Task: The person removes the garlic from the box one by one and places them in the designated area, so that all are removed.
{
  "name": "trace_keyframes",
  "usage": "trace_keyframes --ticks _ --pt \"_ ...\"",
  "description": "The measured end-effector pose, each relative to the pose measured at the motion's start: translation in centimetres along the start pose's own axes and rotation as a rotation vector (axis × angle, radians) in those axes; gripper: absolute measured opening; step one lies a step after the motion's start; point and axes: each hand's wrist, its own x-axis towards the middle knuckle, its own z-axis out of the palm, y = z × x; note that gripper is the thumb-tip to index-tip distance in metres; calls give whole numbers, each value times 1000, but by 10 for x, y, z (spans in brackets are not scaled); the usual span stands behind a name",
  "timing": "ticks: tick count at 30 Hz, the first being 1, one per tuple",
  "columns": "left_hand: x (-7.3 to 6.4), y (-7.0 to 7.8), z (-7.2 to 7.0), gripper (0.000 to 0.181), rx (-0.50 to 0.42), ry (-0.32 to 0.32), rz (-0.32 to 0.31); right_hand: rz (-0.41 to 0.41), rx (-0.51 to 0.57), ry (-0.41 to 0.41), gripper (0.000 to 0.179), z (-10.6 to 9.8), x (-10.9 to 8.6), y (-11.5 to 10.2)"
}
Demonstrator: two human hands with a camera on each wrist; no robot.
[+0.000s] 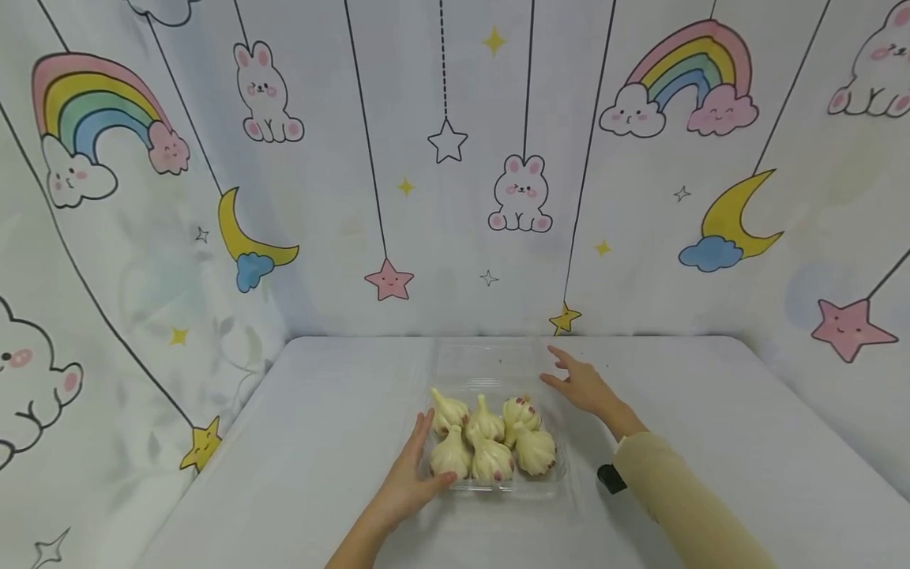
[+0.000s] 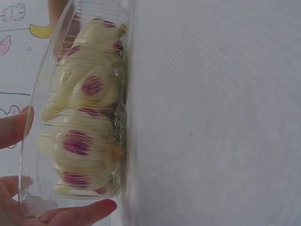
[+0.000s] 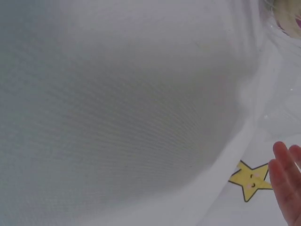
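A clear plastic clamshell container (image 1: 498, 487) sits on the table with several garlic bulbs (image 1: 492, 460) inside. Its lid (image 1: 490, 359) is folded back, away from me. My left hand (image 1: 405, 478) holds the front left corner, thumb at the front rim and fingers along the left side. The left wrist view shows purple patches on the garlic (image 2: 77, 141) through the ribbed wall, with a fingertip (image 2: 106, 206) low beside it. My right hand (image 1: 583, 387) hovers by the lid's right edge, fingers extended and spread, holding nothing. Only its fingers (image 3: 284, 183) appear in the right wrist view.
The white-covered table (image 1: 334, 427) extends to both sides of the container. Beside the right sleeve (image 1: 675, 490) is a small black object (image 1: 611, 478). A printed cloth backdrop (image 1: 455, 229) with rabbits, stars and rainbows surrounds the table's back and sides.
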Motion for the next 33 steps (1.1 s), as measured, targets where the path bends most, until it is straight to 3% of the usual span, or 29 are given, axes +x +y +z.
trace_keyframes --ticks 10,21,28,33 --pt "0 -1 1 91 -21 -11 -6 66 1 4 86 -4 -9 -10" --pt "0 -2 -1 90 -48 -27 4 -17 16 33 85 -9 -27 -30" --pt "1 1 -2 89 8 -19 16 -107 33 44 82 -8 -34 -49" --pt "1 4 -2 90 42 -18 26 -145 44 9 81 -4 -38 -63"
